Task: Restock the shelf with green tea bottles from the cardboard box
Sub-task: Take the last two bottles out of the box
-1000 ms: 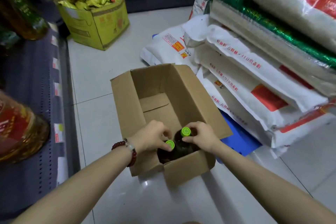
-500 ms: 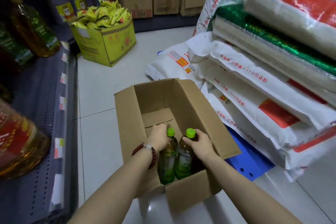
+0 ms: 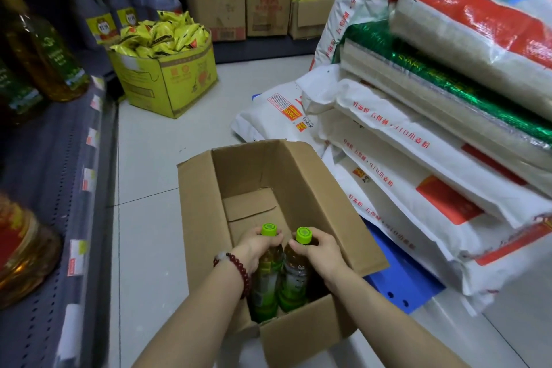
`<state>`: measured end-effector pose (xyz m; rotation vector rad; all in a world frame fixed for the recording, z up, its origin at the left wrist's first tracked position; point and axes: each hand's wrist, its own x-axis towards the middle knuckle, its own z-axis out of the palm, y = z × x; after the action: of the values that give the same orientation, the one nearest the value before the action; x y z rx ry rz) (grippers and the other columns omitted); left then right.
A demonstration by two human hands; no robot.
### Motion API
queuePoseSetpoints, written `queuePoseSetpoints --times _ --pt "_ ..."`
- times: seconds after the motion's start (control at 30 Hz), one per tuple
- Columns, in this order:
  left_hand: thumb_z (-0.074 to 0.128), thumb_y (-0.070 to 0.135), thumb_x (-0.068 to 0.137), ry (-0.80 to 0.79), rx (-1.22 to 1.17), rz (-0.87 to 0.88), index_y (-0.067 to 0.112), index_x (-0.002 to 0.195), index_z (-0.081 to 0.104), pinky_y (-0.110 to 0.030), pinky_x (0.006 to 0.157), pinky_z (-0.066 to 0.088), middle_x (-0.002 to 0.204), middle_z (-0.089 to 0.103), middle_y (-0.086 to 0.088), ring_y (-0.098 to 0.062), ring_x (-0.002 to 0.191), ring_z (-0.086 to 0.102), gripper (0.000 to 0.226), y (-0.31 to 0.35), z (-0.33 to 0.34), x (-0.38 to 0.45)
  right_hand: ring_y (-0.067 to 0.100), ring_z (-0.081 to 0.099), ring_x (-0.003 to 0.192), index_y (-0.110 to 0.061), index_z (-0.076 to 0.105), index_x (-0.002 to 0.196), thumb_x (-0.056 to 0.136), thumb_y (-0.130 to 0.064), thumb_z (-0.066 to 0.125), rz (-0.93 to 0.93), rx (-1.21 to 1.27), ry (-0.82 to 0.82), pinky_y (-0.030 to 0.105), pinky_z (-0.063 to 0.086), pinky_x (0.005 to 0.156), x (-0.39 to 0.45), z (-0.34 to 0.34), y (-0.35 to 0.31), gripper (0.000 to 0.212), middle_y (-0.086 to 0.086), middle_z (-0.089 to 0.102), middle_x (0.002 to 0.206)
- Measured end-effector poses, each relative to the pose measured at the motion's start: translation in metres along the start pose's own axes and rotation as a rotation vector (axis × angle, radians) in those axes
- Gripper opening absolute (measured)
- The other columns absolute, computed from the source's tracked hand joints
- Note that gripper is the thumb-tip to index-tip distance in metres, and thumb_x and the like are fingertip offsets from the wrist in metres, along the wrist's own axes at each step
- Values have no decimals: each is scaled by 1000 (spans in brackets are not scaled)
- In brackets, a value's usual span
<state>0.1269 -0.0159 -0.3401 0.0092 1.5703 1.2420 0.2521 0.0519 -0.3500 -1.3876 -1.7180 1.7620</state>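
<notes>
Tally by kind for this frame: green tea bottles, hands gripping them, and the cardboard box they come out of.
Green tea bottles: 2, left bottle and right bottle
Hands gripping them: 2, left hand and right hand
Open cardboard box: 1
Total: 5

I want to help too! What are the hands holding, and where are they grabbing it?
Each hand grips one green tea bottle by its neck, just under the cap: left hand the left bottle, right hand the right bottle.
</notes>
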Motion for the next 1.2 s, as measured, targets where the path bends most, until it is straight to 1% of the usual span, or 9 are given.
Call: queuePoseSetpoints --times 0.17,0.27,0.4,0.57,0.73,0.9,1.0,1.13,1.2 --pt "72 -7 74 61 20 154 0 108 67 -27 71 52 76 65 -7 -19 70 60 35 12 -2 -25 16 59 71 -15 68 72 73 3 76 -78 15 -13 25 50 70 -18 2 -31 20 3 66 71" --pt "74 -7 72 93 49 288 3 103 68 -21 69 52 81 65 -8 -18 76 60 33 50 -3 -60 14 57 72 -2 67 81 74 4 76 -128 34 16 26 49 72 -38 -3 -84 13 5 64 75" --pt "79 1 69 82 94 369 17 89 71 -32 84 54 92 70 -12 -21 84 64 27 132 -2 -135 10 57 68 -10 65 80 75 6 74 -158 107 26 23 50 71 -73 -13 -192 18 0 62 72" --pt "75 2 74 40 134 395 10 89 69 -14 61 53 79 68 -3 -14 73 62 18 249 3 -255 15 60 69 -11 67 80 75 5 75 -200 113 7 27 51 69 -132 -31 -333 18 5 66 73" --pt "80 14 72 13 233 485 13 82 73 -31 79 54 80 72 -6 -16 76 65 12 367 5 -378 18 58 75 -2 68 83 74 -3 78 -297 86 -2 30 49 73 -205 -55 -485 13 8 65 77" --pt "78 13 74 -6 272 657 17 69 70 -13 55 48 56 66 11 4 52 60 11 477 3 -510 6 59 68 8 69 90 78 -4 75 -372 80 -29 20 50 70 -289 -71 -631 18 7 64 77" --pt "79 17 73 -30 277 740 18 69 72 -16 59 51 63 70 9 0 58 64 8 527 -3 -584 16 61 77 1 71 85 77 -9 76 -441 69 -43 31 51 77 -339 -75 -703 13 8 67 80" --pt "80 23 72 -13 275 840 19 77 75 -22 69 55 78 74 3 -6 71 67 8 574 -15 -669 12 62 77 -12 73 85 75 -14 79 -552 78 0 25 52 73 -407 -73 -778 12 2 69 81" --pt "80 22 72 -12 263 891 21 75 74 -26 74 54 77 73 3 -10 74 67 6 590 -21 -708 15 65 79 -13 75 86 75 -17 80 -613 63 7 30 54 77 -439 -72 -805 13 4 71 84"
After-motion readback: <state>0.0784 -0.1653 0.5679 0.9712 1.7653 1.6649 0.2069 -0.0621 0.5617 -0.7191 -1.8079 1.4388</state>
